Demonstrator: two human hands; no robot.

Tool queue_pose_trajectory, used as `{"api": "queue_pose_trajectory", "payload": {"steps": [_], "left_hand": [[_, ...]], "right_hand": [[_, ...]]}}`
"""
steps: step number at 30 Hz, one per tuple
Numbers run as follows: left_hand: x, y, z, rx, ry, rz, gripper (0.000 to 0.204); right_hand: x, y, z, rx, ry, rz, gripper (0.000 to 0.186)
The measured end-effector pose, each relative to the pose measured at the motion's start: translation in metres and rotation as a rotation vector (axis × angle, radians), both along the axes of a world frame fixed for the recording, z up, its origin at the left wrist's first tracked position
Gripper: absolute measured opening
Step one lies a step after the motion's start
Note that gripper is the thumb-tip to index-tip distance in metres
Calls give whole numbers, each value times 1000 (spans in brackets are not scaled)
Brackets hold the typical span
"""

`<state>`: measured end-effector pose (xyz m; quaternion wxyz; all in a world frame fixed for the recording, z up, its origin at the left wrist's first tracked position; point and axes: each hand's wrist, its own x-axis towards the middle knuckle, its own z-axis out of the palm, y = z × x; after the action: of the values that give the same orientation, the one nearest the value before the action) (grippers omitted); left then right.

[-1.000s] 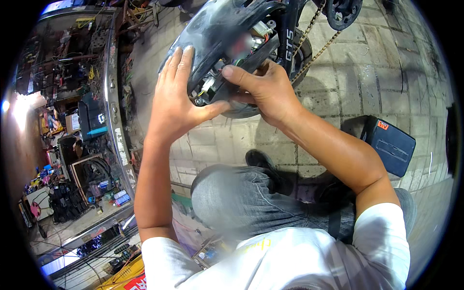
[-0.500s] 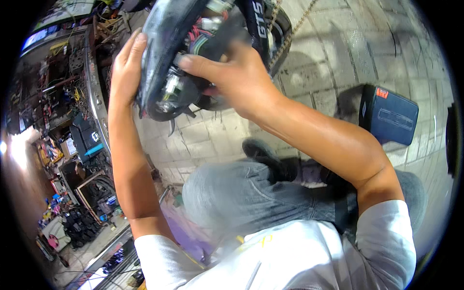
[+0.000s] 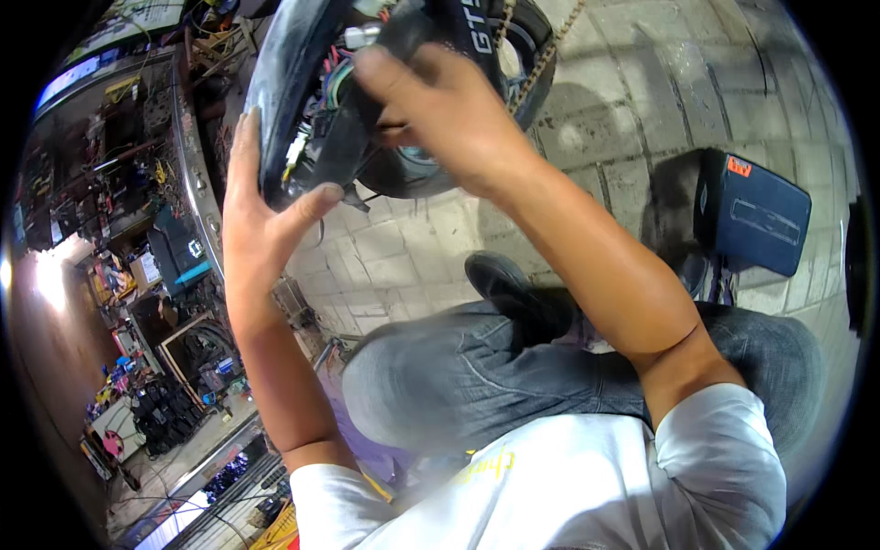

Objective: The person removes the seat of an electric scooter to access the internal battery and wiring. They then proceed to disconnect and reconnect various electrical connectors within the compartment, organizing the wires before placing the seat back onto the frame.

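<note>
A dark, glossy plastic shell [image 3: 280,82], apparently part of a scooter or motorbike body, tilts at the top of the view with its inside exposed. Coloured wires [image 3: 337,81] and a white connector [image 3: 361,37] show within it. My left hand [image 3: 257,225] clasps the shell's near end, fingers along the outer side and thumb across the end. Over the right side of the opening, my right hand [image 3: 458,119] has its fingers curled at a black panel [image 3: 344,137], the thumb lying on top. Its fingertips are partly hidden and slightly blurred.
A rusty chain [image 3: 548,60] hangs by a round dark part [image 3: 530,37] right of the shell. On the tiled floor [image 3: 632,101] stands a dark blue box [image 3: 756,215] with an orange label. Cluttered tools and parts [image 3: 165,367] line the left. My knee [image 3: 403,385] is below.
The shell has shifted up and left in view. My left thumb has come round its near end. My right hand has moved slightly up, and the black panel now covers more of the near opening.
</note>
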<state>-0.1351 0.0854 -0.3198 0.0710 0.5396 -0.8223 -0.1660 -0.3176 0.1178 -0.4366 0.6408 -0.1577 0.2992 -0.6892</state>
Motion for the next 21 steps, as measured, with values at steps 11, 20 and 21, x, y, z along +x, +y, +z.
{"api": "queue_pose_trajectory", "payload": {"steps": [11, 20, 21], "left_hand": [[-2, 1, -11, -66, -75, -20, 104], [7, -4, 7, 182, 130, 60, 75], [8, -5, 5, 128, 63, 12, 75]], "right_hand": [[-4, -18, -18, -122, 215, -194, 76], [-49, -26, -2, -30, -79, 255, 36], [-52, -27, 3, 0, -106, 277, 30]]}}
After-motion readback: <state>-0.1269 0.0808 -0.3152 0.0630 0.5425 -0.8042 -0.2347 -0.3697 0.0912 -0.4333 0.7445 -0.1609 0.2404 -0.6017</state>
